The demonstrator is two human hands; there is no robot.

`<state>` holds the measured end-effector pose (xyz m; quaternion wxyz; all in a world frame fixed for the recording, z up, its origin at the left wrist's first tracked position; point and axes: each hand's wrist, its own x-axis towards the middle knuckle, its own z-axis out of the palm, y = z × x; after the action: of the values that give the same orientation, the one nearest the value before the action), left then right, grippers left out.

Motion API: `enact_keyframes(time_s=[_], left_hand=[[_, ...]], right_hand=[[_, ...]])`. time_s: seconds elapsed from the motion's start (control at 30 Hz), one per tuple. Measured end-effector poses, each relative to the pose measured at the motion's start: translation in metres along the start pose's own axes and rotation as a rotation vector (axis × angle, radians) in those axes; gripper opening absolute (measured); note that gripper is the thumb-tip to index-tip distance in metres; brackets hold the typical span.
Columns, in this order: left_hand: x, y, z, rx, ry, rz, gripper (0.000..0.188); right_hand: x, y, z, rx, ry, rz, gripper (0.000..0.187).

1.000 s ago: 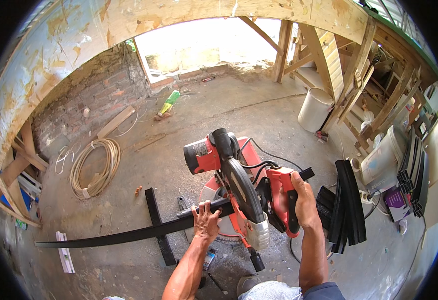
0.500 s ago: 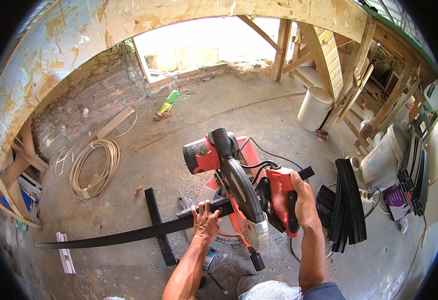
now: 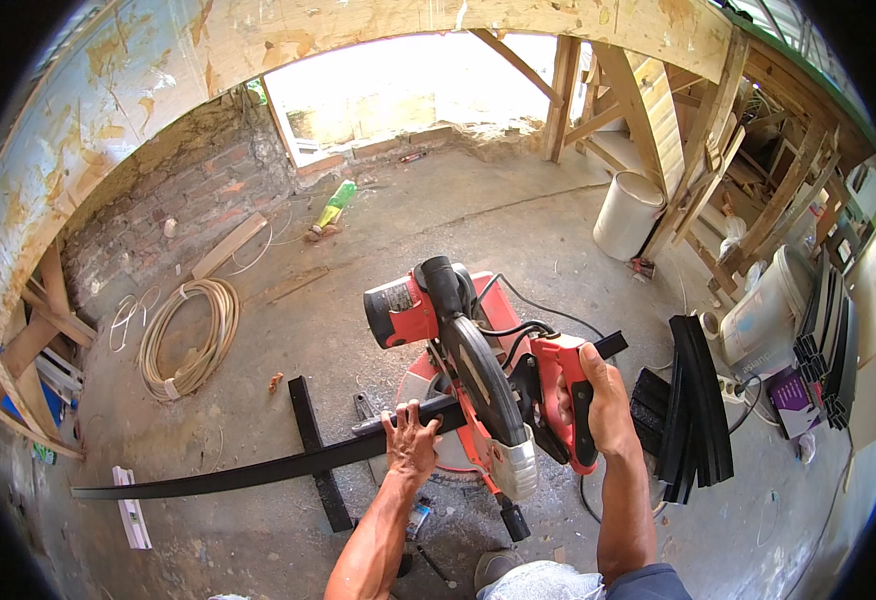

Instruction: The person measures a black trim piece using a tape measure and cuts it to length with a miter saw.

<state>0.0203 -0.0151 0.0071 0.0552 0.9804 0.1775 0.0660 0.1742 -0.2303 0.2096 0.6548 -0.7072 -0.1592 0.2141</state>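
Head view: red mitre saw (image 3: pixel 478 390) sits on the concrete floor (image 3: pixel 458 230), head raised. Right hand (image 3: pixel 598 400) is wrapped tight round the saw's red handle (image 3: pixel 566 390). Left hand (image 3: pixel 413 440) presses flat on a long black strip (image 3: pixel 258 470), fingers curled over its edge, pinning it across the saw base; the strip runs well out to the left and pokes past the saw to the right. Hands are apart, one on each side of the blade guard (image 3: pixel 483 385).

Risks, judged from this: left hand sits near the blade line, so a slip or a kick of the strip could bring fingers in. The long left end looks unsupported, so it may sag or pinch the blade. Black cable (image 3: pixel 538 300) trails near the base and could snag.

Around: stack of black strips (image 3: pixel 703 400) just right of the saw, coiled hose (image 3: pixel 193 335) well off left, white bucket (image 3: pixel 626 215) far right.

Hard to tell: blade teeth are hidden under the guard; trigger finger is not visible; strip contact with the fence is blocked by the saw head; fisheye bends edges.
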Motion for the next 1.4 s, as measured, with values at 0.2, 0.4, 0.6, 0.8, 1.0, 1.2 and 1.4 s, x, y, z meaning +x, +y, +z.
enact_keyframes(time_s=[0.2, 0.4, 0.6, 0.8, 1.0, 1.2, 1.4], left_hand=[[0.0008, 0.0011, -0.002, -0.019, -0.009, -0.003, 0.043], [0.0006, 0.0013, -0.0036, -0.028, -0.005, -0.007, 0.043], [0.0008, 0.0011, -0.0043, -0.032, 0.006, 0.001, 0.042], [0.0007, 0.0004, -0.0039, -0.04, -0.003, -0.003, 0.042], [0.0008, 0.002, -0.006, -0.038, -0.027, -0.011, 0.043], [0.0011, 0.001, -0.0039, -0.036, -0.017, -0.012, 0.043], [0.0007, 0.0004, -0.0018, -0.029, 0.027, 0.005, 0.043]], right_hand=[[0.0, 0.0018, -0.0007, 0.008, -0.002, -0.008, 0.071], [-0.0002, 0.0015, 0.0, 0.011, -0.007, -0.003, 0.072], [0.0001, 0.0024, 0.0, 0.005, 0.004, -0.003, 0.075], [-0.0009, 0.0024, -0.0006, 0.013, -0.009, -0.005, 0.072], [-0.0023, 0.0014, -0.0003, 0.048, -0.012, -0.001, 0.069], [-0.0029, 0.0013, -0.0007, 0.049, -0.033, -0.002, 0.067], [-0.0032, 0.0029, -0.0013, 0.045, -0.033, -0.014, 0.067]])
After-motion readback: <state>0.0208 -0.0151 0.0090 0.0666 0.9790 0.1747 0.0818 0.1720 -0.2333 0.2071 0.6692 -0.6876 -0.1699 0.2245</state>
